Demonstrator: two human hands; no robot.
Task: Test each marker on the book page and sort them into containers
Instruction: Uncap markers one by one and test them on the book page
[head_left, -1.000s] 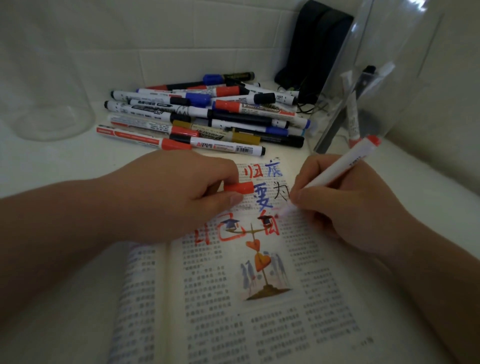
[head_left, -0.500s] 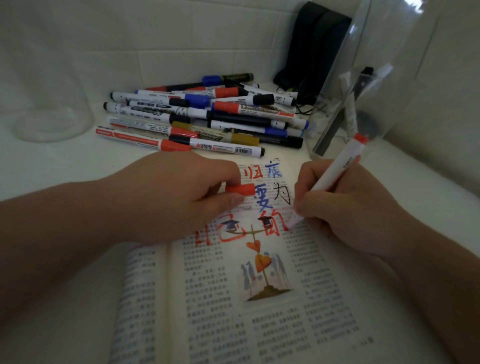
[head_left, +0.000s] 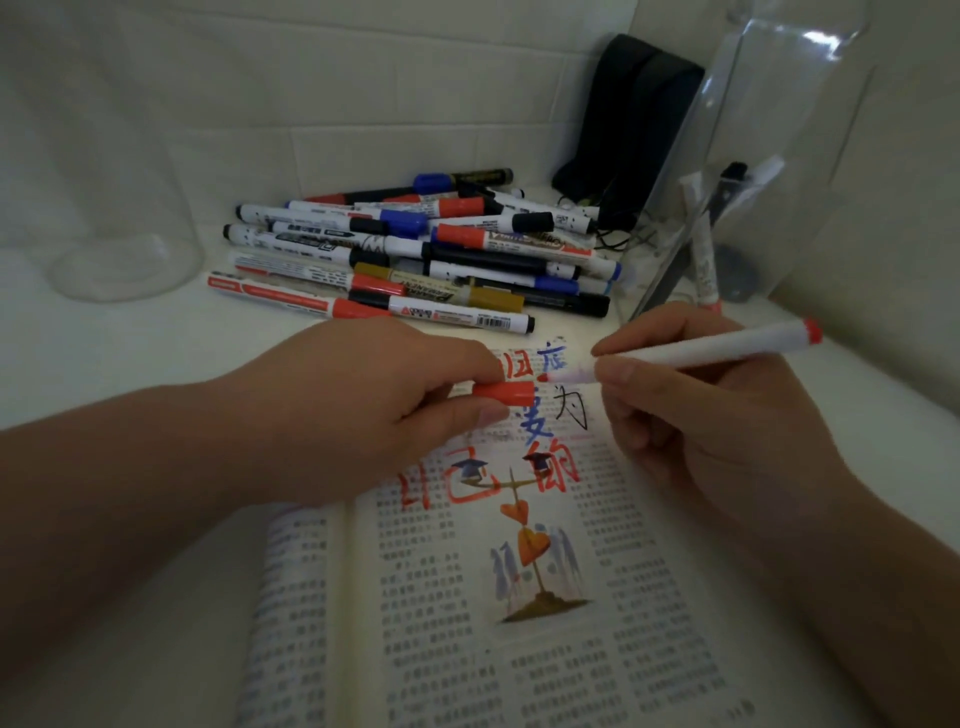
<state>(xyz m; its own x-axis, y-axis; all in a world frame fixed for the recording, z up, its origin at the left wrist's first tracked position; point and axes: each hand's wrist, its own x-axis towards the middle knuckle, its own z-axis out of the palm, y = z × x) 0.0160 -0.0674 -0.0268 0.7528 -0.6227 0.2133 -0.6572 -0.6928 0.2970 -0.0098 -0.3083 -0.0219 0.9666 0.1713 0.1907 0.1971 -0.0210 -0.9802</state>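
Note:
An open book (head_left: 545, 597) lies in front of me, its page marked with red, blue and black characters. My right hand (head_left: 727, 436) holds a white marker with a red end (head_left: 727, 345), lying nearly level above the page, its red tip pointing left. My left hand (head_left: 363, 410) pinches the red cap (head_left: 504, 393) just left of that tip. A pile of several markers (head_left: 415, 254) lies behind the book. A clear container (head_left: 753, 171) at the right holds a few markers. A second clear container (head_left: 119, 260) stands at the far left.
A black object (head_left: 628, 124) with cables leans against the tiled wall behind the pile. The white surface runs along a wall on the right.
My right hand lifted the marker off the page and swung it from steeply upright to nearly level, tip toward the cap. The left hand with the cap stayed in place.

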